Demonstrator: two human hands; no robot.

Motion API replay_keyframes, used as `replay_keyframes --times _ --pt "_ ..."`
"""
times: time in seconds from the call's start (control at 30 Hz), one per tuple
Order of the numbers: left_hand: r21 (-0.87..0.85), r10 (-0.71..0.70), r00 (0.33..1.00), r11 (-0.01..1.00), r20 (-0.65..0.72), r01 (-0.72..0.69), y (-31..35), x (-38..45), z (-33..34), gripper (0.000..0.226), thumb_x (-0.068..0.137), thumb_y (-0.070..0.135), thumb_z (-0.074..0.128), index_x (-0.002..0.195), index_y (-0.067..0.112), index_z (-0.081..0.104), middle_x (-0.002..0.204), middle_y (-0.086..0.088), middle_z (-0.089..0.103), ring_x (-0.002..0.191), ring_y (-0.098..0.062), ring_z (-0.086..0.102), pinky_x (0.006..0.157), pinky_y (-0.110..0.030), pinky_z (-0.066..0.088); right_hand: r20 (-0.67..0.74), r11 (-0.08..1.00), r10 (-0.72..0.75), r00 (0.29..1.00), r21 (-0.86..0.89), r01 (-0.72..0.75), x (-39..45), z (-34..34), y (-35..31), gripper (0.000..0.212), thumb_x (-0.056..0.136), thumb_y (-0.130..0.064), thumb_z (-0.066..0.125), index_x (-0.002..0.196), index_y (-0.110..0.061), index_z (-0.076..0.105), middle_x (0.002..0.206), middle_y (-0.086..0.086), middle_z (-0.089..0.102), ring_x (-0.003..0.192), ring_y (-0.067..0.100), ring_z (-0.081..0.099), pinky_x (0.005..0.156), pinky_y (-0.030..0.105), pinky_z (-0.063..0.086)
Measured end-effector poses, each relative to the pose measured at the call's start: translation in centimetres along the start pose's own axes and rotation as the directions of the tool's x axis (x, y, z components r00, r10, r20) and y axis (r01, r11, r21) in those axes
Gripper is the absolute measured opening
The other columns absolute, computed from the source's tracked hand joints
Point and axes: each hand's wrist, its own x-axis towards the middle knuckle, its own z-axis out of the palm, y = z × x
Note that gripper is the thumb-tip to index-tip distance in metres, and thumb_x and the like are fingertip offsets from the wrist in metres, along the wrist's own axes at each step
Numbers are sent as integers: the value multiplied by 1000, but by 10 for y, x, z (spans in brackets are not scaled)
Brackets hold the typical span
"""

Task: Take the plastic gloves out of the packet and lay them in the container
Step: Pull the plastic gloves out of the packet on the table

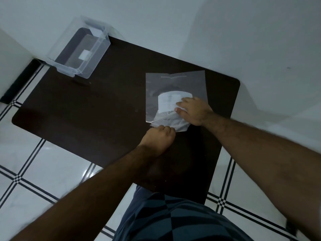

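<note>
Nearest, the left hand (pixel 159 136) is curled into a fist, pinching crumpled plastic gloves (pixel 169 121) at the mouth of one clear packet (pixel 175 87). Just beyond, the right hand (pixel 192 111) presses flat and open-fingered on that packet. Farthest, one empty clear container (pixel 81 51) sits at the dark table's (pixel 95 110) far left corner.

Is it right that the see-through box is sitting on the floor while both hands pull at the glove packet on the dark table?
Not quite. The see-through box isn't on the floor; the head view shows it on the far left corner of the dark table. The rest is right: the left hand and right hand are both at the near end of the glove packet on that table.
</note>
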Motion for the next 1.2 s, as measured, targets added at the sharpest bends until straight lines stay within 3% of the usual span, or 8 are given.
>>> replay_keyframes --times 0.1,0.2,0.37,0.5,0.73,1.0,1.1,1.2 --pt "-2 7 1000 1000 10 -7 -1 -4 6 16 92 16 72 105 7 68 91 -11 72 72 -28 68 54 -40 56 204 993 93 974 55 -106 8 1 -1 76 102 -79 24 168 -42 20 181 2 1 164 41 5 129 65 14" --pt "-2 15 1000 1000 16 -15 -3 -8 10 20 95 20 72 111 9 67 97 -11 73 78 -27 69 61 -42 59 250 973 188 950 87 -216 12 0 -6 82 98 -84 22 168 -43 13 180 2 -7 163 46 -1 127 72 13" --pt "-18 55 998 998 -4 -55 -7 -12 13 28 93 25 76 114 8 70 102 -11 75 81 -29 72 61 -44 62 183 913 381 906 79 -400 20 5 -16 75 103 -74 25 169 -41 10 179 8 -1 159 50 14 119 74 31" --pt "-28 89 995 995 -53 -91 -9 -20 20 28 88 18 79 111 3 72 95 -14 74 72 -31 71 53 -40 59 182 920 376 908 39 -389 30 13 -5 80 100 -75 34 168 -41 9 178 10 2 158 50 14 117 73 35" --pt "-41 116 989 992 -94 -121 -8 -48 37 34 99 16 43 111 1 71 93 -16 72 71 -32 68 54 -42 58 165 929 353 921 58 -366 32 17 -1 89 100 -68 50 169 -39 3 178 9 -4 159 52 9 116 75 35" --pt "-31 80 997 996 4 -80 -3 -92 45 35 95 23 47 112 4 71 95 -12 73 71 -30 69 53 -40 58 81 933 342 936 87 -348 27 21 -4 91 100 -65 55 169 -34 5 179 8 -3 160 52 6 120 75 30" --pt "-32 67 995 997 74 -64 0 -105 43 39 88 32 65 115 5 72 99 -12 76 74 -29 72 55 -39 60 -88 952 305 948 32 -303 16 29 -13 82 104 -61 50 170 -29 11 178 12 8 159 49 18 120 70 35" --pt "-12 41 995 999 91 -40 4 -112 41 37 82 26 78 114 6 74 98 -11 76 72 -28 72 53 -37 58 -157 977 198 968 -44 -207 0 45 -29 63 105 -55 48 160 -28 33 166 14 32 150 46 36 110 68 46"
